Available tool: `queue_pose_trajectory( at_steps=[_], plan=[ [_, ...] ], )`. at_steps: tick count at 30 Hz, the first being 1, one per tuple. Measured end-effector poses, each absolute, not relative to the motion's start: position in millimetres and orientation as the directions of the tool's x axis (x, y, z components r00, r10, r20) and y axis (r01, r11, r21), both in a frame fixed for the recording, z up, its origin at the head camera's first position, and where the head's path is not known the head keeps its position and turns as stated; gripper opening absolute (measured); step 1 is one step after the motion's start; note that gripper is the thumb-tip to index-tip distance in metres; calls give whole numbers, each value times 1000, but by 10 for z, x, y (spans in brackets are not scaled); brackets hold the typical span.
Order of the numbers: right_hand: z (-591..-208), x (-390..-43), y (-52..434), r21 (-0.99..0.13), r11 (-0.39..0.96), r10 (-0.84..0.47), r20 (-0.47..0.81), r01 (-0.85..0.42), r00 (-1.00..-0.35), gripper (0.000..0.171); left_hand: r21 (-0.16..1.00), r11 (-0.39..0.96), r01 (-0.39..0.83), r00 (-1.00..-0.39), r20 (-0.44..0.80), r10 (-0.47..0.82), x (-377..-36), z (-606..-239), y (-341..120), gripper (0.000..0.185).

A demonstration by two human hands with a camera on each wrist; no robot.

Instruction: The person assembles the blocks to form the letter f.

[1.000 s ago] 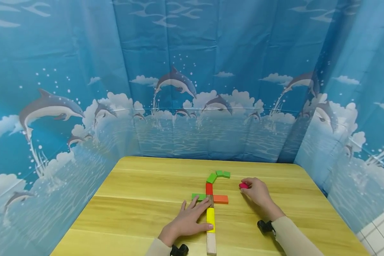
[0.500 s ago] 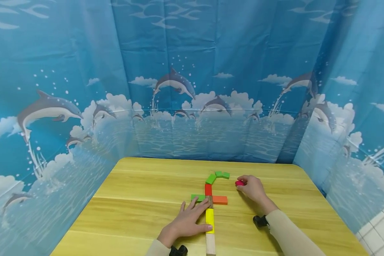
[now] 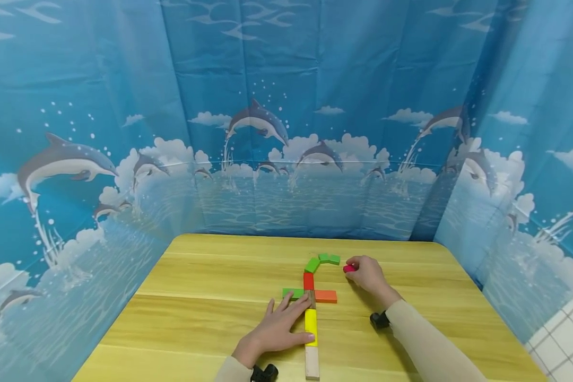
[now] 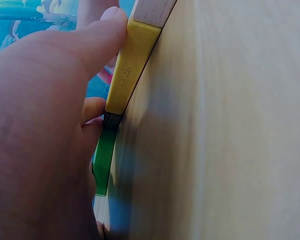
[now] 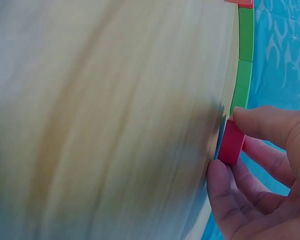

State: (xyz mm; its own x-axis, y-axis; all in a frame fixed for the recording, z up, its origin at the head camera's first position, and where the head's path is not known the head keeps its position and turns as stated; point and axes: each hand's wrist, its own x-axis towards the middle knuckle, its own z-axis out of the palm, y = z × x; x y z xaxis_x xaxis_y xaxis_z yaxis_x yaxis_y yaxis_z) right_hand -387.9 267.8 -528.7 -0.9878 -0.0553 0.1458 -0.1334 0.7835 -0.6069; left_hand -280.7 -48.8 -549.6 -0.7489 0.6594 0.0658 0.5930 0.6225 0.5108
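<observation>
My right hand (image 3: 371,277) pinches a pinkish-red block (image 5: 232,142) between thumb and fingers, just right of the curved end of a block figure. That end is made of small green blocks (image 3: 312,265), leading up from a red block (image 3: 308,281). Spread over the figure's middle, my left hand (image 3: 276,330) has its thumb on the yellow block (image 3: 311,321) and fingertips at the dark brown block (image 3: 312,301) and the green side block (image 3: 297,292). An orange block (image 3: 326,296) forms the opposite arm. A plain wood block (image 3: 312,363) lies at the near end.
The blocks lie flat on a wood-grain table (image 3: 196,318). Behind it and at the sides hangs a blue curtain (image 3: 267,201) with dolphins. White tiles (image 3: 565,339) show at the lower right. Each wrist wears a black camera (image 3: 379,320).
My right hand has moved left with the pinkish-red block, closer to the last green block of the curve. The left hand stays in place on the figure.
</observation>
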Motion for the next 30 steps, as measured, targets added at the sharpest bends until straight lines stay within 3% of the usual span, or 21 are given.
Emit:
queue_pose_trajectory(
  at_steps=[30],
  plan=[
    [-5324, -4092, 2609, -597, 789, -50, 173, -145, -984, 37, 506, 627, 592, -753, 68, 655, -2842, -5486, -470, 78]
  ],
)
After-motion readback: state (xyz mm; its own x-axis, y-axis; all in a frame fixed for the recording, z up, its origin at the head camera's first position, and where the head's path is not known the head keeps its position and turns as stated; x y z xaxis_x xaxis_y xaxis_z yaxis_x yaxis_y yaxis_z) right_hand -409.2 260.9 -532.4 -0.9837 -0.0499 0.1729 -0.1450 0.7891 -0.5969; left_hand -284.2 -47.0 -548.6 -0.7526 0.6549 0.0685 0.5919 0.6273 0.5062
